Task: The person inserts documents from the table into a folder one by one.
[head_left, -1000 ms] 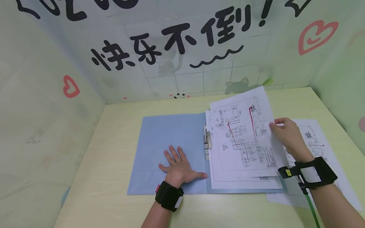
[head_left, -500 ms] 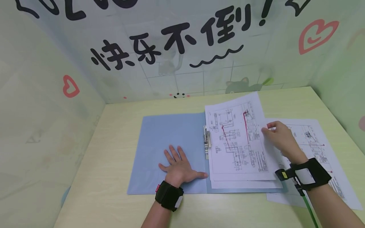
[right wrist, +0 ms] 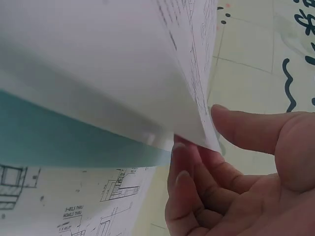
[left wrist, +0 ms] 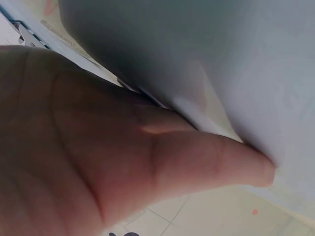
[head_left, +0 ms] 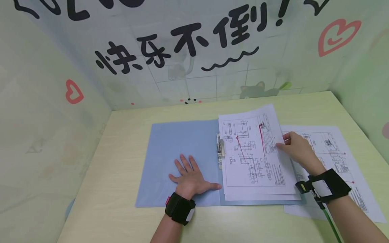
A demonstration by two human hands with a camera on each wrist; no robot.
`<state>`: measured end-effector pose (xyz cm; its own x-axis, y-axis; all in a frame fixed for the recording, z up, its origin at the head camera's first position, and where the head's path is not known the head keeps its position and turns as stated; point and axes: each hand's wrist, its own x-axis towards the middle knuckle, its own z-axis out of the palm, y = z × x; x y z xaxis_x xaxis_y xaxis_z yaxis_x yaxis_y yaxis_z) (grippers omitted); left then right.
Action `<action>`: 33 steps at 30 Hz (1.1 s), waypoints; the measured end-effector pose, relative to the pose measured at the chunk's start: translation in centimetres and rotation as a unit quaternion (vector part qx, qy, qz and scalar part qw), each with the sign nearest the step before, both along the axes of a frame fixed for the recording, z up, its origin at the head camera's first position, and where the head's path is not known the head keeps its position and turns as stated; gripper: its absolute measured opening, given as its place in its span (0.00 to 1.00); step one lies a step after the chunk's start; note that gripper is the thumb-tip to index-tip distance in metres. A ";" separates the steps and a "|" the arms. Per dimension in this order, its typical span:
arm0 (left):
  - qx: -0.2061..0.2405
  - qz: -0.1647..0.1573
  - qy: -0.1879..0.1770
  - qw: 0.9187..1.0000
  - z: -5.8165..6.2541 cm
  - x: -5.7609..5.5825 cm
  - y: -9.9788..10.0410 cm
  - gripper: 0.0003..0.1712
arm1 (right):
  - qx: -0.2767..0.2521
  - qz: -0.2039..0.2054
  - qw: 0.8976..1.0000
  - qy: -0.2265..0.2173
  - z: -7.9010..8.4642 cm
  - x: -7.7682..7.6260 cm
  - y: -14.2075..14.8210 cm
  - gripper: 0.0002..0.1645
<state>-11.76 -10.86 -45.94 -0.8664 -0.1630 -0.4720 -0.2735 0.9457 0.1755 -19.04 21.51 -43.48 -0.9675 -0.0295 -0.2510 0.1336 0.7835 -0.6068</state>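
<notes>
Clock directions as seen in head view, taken from the centre of the folder unless stated.

Folder: light-blue, smooth, rectangular folder [head_left: 182, 141], lying opened out flat on a pale, wood-grained table [head_left: 115, 162]. Silvery metal clip [head_left: 219, 158] sits along the spine.

Sheet: white paper sheet with black technical line drawings and red strokes [head_left: 253, 152], over the folder's 3 o'clock half. Its far edge slants up toward 1 o'clock, past the folder's border. A second white sheet [head_left: 262, 196] shows beneath it at the 6 o'clock edge. Whether the clip grips either: cannot tell.

Right hand [head_left: 299, 150]: at 3 o'clock, on the sheet's outer edge. Fingers bent round that edge, thumb on the printed side, fingertips behind; edge lies between them. Right wrist view shows the edge raised, blue cover below.

Left hand [head_left: 189, 179]: at 8 o'clock, palm down on the bare cover. Fingers straight and spread apart; thumb points to 3 o'clock, its tip at the spine.

Also noted: loose white drawing paper [head_left: 337, 162] on the table at 3 o'clock, partly behind the right hand; black strap [head_left: 180, 208] on left wrist, black strap [head_left: 335, 180] with green cable [head_left: 331, 221] on right.
</notes>
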 end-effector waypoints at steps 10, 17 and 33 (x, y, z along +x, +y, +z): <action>0.001 -0.002 0.002 1.000 -0.2 0.0 0.0 0.84 | 0.033 0.050 0.998 -0.011 -0.5 0.0 0.7 0.40; -0.001 -0.003 0.003 1.000 -0.3 0.0 0.0 0.84 | 0.029 0.063 0.997 -0.021 -0.6 0.2 1.0 0.41; -0.006 -0.006 -0.002 1.000 -0.4 -0.1 0.1 0.85 | 0.029 0.060 0.997 -0.027 -0.5 0.7 1.8 0.35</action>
<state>-11.82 -10.79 -46.36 -0.8668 -0.1586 -0.4728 -0.2633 0.9507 0.1639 -18.33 23.29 -44.02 -0.9427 -0.1277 -0.3081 0.0687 0.8297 -0.5540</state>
